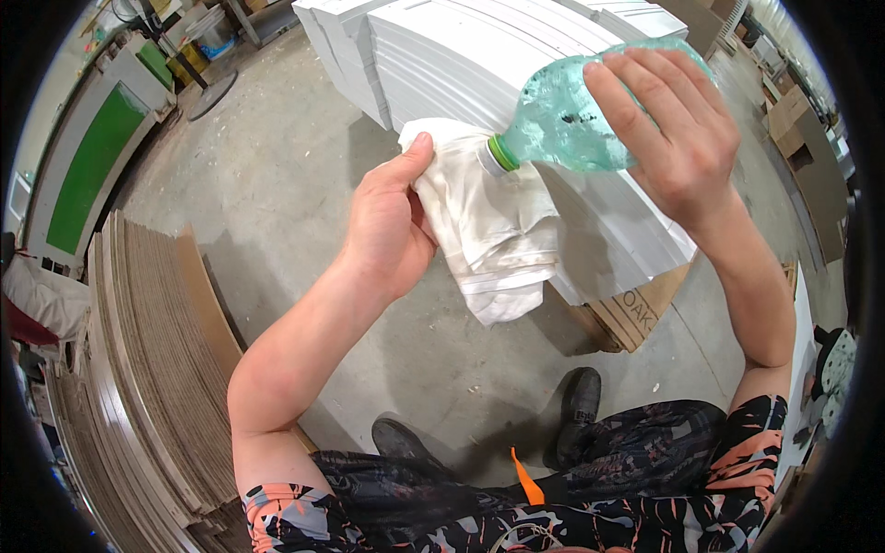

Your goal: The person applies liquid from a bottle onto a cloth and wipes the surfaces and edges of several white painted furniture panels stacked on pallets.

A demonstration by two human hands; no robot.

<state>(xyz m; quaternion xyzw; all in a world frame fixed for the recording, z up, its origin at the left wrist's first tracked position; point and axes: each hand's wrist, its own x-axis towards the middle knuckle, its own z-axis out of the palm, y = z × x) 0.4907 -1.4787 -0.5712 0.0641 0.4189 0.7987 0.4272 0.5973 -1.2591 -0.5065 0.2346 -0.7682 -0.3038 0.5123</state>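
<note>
Head: hands [392, 226] grip cloth [489, 230], bottle [572, 115].

Tilted green bottle [572, 115] against white cloth [493, 230]

Your forearms are bare, with no sleeves, gloves, watch or rings on your left hand [387, 226] or right hand [678, 138]. You wear black shorts [645, 461] patterned with coral and grey leaves, and dark shoes [576, 410].

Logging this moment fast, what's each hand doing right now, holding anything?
Left hand: closed on a white cloth, held up at the bottle's mouth.
Right hand: closed around a green plastic bottle, tipped neck-down toward the cloth.
</note>
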